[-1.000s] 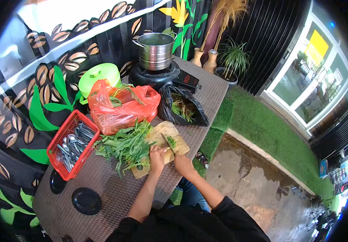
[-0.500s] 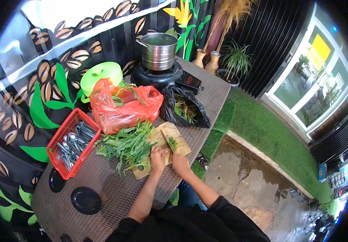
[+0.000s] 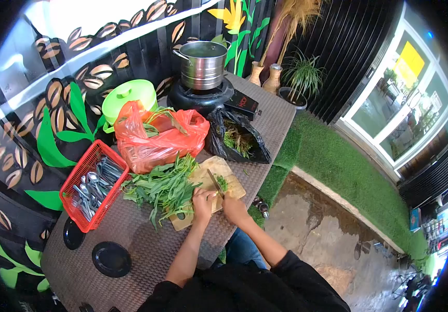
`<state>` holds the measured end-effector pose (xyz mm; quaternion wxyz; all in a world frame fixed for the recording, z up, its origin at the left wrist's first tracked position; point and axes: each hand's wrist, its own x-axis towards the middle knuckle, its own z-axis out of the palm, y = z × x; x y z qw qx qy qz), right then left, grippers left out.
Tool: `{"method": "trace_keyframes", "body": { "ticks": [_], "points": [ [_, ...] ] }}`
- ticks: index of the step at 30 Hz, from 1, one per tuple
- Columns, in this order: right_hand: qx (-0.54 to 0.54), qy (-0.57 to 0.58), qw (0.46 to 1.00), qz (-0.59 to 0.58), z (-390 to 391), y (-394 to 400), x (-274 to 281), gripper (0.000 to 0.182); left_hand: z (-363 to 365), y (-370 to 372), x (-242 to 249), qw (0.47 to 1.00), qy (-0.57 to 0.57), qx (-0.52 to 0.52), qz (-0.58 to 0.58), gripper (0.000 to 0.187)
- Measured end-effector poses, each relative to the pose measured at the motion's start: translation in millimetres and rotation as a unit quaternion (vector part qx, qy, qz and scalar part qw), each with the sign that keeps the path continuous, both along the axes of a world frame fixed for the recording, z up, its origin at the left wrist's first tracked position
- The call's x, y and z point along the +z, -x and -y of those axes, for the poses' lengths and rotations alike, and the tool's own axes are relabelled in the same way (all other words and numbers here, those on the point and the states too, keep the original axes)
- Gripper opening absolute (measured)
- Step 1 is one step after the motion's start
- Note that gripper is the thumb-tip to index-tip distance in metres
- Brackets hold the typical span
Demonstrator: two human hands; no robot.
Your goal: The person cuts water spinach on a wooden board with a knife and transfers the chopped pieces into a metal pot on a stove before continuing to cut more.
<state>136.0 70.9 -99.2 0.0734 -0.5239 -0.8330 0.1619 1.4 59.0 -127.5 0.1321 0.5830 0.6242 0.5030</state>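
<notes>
A wooden cutting board (image 3: 229,169) lies near the table's right edge. My right hand (image 3: 234,209) is closed round the handle of a knife (image 3: 214,179), its blade pointing away from me over the board. Just left of the blade, my left hand (image 3: 202,203) has its fingers curled on the stems of leafy greens (image 3: 164,187). These long greens are heaped over the board's left side and onto the table. To the right of the blade sits a small pile of chopped greens (image 3: 222,183). My fingers hide part of the stems.
Behind the board stand a red plastic bag (image 3: 156,143) and a black bag (image 3: 234,138) of greens. Farther back, a steel pot (image 3: 201,70) sits on a stove (image 3: 198,99), beside a green lidded pot (image 3: 129,99). A red basket (image 3: 96,210) of cutlery and black plates (image 3: 111,259) are left.
The view has shifted very slightly. Both hands stay at the board, with the knife still in my right hand and only a small shift of the blade.
</notes>
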Motion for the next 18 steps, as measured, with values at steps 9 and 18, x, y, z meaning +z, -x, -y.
{"method": "trace_keyframes", "body": {
  "ticks": [9,18],
  "points": [
    [-0.031,-0.062,0.998,0.007,0,7,-18,0.018,2,0,4,1.0,0.003,0.013,-0.002,0.011],
    [-0.073,-0.019,0.997,-0.019,5,20,-23,0.023,4,0,1,1.0,-0.003,0.011,-0.018,0.013]
  ]
}}
